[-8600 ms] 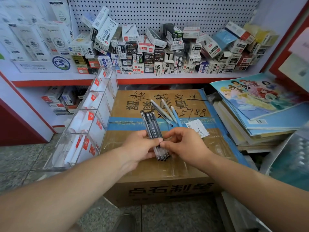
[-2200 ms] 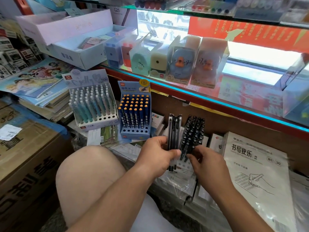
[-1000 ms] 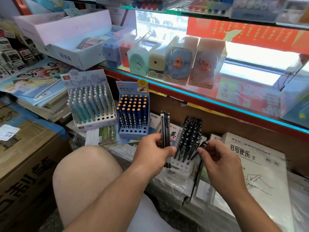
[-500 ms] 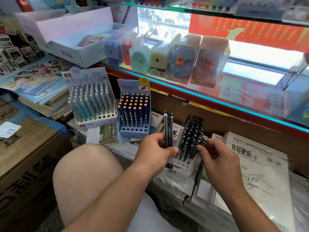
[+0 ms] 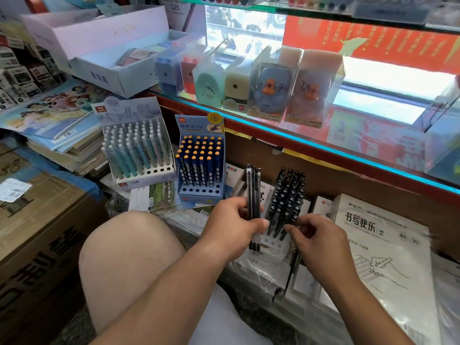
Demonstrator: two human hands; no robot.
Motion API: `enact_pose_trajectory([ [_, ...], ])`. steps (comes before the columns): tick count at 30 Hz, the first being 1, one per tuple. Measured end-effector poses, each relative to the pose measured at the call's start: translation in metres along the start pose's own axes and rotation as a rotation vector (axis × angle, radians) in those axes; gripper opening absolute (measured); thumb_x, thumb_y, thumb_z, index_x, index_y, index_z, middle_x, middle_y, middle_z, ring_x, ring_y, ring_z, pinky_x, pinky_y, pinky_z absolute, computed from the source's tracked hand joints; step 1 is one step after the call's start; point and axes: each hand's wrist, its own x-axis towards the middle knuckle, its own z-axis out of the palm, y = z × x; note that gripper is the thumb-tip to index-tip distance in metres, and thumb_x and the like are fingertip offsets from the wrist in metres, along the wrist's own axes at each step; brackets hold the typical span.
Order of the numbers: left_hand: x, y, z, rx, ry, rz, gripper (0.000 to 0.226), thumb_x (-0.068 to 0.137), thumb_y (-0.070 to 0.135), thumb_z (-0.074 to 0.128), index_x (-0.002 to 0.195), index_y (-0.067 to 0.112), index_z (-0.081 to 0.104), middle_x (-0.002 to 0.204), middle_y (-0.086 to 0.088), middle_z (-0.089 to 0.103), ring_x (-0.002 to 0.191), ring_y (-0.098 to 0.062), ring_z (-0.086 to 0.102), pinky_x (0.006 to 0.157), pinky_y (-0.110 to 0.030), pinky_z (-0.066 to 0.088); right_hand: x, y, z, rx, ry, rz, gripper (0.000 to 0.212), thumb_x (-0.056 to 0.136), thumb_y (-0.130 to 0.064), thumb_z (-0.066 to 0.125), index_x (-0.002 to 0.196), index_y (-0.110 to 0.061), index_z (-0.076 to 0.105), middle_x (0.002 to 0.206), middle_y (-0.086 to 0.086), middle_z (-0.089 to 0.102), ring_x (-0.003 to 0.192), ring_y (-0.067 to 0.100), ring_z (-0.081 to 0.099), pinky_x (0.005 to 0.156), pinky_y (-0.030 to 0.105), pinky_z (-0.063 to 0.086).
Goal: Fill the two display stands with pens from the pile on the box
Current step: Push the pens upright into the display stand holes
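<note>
Left hand (image 5: 234, 227): centre of view, grip clenched around a small bundle of pens (image 5: 253, 195), thumb laid across the barrels.
Pens: dark, held upright and side by side; three tips show below the hand. The bundle stands just left of the dark stand (image 5: 286, 202) and apart from it.
Right hand (image 5: 321, 241): just right of the left hand, fingers curled, thumb and forefinger tips at the lower front of the dark stand. The view blurs there, so whether this grip pinches a pen cannot be told.
Dark stand: tilted back, resting on plastic-wrapped packs (image 5: 261, 270) below the glass shelf (image 5: 311, 144). Its rows are packed with dark pens, and open holes show along its pale front edge.
Blue stand (image 5: 200, 165): left of the bundle, holding blue pens with orange tops; its front row of holes is open.
Pastel stand (image 5: 139, 150): further left, holding pale green and blue pens; a few holes at its front right are open.
Box (image 5: 37, 202): cardboard, at the far left, with blue tape and a white label on top.
Knee (image 5: 129, 257): bare, between the box and the left forearm.
Glass shelf: runs above the stands and carries a row of boxed sharpeners (image 5: 271, 85).
Booklets (image 5: 383, 245): wrapped pack right of the right hand, printed with a drawing of a writing hand.
Books (image 5: 49, 113): stack left of the pastel stand, cartoon cover uppermost.
</note>
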Motion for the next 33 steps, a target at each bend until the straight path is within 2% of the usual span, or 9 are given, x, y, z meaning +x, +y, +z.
enact_pose_trajectory([
  [3,-0.001,0.000,0.000,0.041,-0.030,0.031,0.020,0.086,0.016,0.082,0.097,0.028,0.072,0.087,0.004,0.076,0.086,-0.013,0.074,0.091,-0.042,0.060,-0.002,-0.012,-0.012,0.073,0.037,0.031,0.027,0.085,-0.047,0.076,0.098,-0.030,0.060,0.075,-0.009,0.063,0.068,0.005,0.060,0.060,0.026,0.048],
  [6,-0.004,0.002,0.002,0.133,-0.098,0.087,0.018,0.084,0.022,0.083,0.094,0.033,0.073,0.086,0.011,0.075,0.084,-0.007,0.072,0.089,-0.038,0.060,-0.004,-0.032,-0.026,0.264,0.118,-0.055,0.015,0.091,-0.045,0.069,0.099,-0.032,0.068,0.075,-0.010,0.066,0.073,0.005,0.064,0.060,0.020,0.051],
  [9,-0.007,0.005,0.006,0.188,-0.183,0.106,0.021,0.083,0.020,0.084,0.092,0.036,0.074,0.087,0.014,0.076,0.087,-0.007,0.071,0.091,-0.041,0.058,0.000,-0.050,-0.033,0.428,0.002,-0.107,0.012,0.092,-0.031,0.070,0.104,-0.032,0.071,0.083,-0.010,0.071,0.078,0.007,0.067,0.067,0.019,0.056],
  [15,-0.009,0.004,0.001,0.225,-0.207,0.122,0.026,0.083,0.015,0.084,0.094,0.037,0.076,0.089,0.016,0.076,0.089,-0.001,0.070,0.092,-0.034,0.058,0.005,-0.058,-0.033,0.489,-0.133,-0.154,0.010,0.093,-0.022,0.071,0.093,-0.031,0.072,0.081,0.000,0.071,0.073,0.020,0.068,0.065,0.039,0.061],
  [18,-0.009,0.004,-0.001,0.208,-0.156,0.090,0.026,0.082,0.016,0.085,0.089,0.038,0.073,0.086,0.016,0.076,0.086,-0.003,0.071,0.090,-0.034,0.058,0.003,-0.053,-0.032,0.496,-0.081,-0.150,0.006,0.093,-0.021,0.071,0.090,-0.026,0.071,0.078,0.000,0.070,0.071,0.021,0.067,0.064,0.042,0.061],
  [20,-0.005,0.003,-0.006,0.170,-0.037,0.050,0.026,0.084,0.019,0.084,0.098,0.035,0.069,0.092,0.012,0.073,0.090,-0.006,0.070,0.086,-0.029,0.056,0.001,-0.047,-0.029,0.471,0.016,-0.127,0.005,0.093,-0.023,0.071,0.089,-0.026,0.070,0.077,-0.004,0.069,0.070,0.017,0.066,0.064,0.042,0.061],
  [24,0.001,0.001,-0.013,0.106,0.154,0.032,0.023,0.087,0.017,0.080,0.094,0.032,0.063,0.095,0.006,0.073,0.092,-0.015,0.070,0.091,-0.041,0.058,-0.004,-0.036,-0.022,0.369,0.111,-0.133,0.003,0.093,-0.028,0.071,0.093,-0.031,0.070,0.081,-0.014,0.068,0.072,0.009,0.065,0.066,0.032,0.059],
  [29,0.002,0.000,-0.010,0.099,0.187,0.063,0.026,0.086,0.012,0.080,0.092,0.029,0.061,0.091,0.005,0.072,0.090,-0.015,0.070,0.090,-0.044,0.059,-0.008,-0.032,-0.009,0.217,0.094,-0.174,0.010,0.092,-0.026,0.072,0.094,-0.035,0.069,0.076,-0.018,0.066,0.077,0.001,0.064,0.063,0.017,0.052],
  [33,0.001,0.001,-0.008,0.126,0.183,0.088,0.026,0.085,0.014,0.081,0.095,0.025,0.060,0.089,0.004,0.070,0.086,-0.014,0.068,0.087,-0.042,0.059,-0.009,-0.032,-0.001,0.114,0.119,-0.236,0.012,0.091,-0.028,0.074,0.102,-0.027,0.076,0.082,-0.023,0.066,0.079,-0.004,0.064,0.068,0.009,0.051],
])
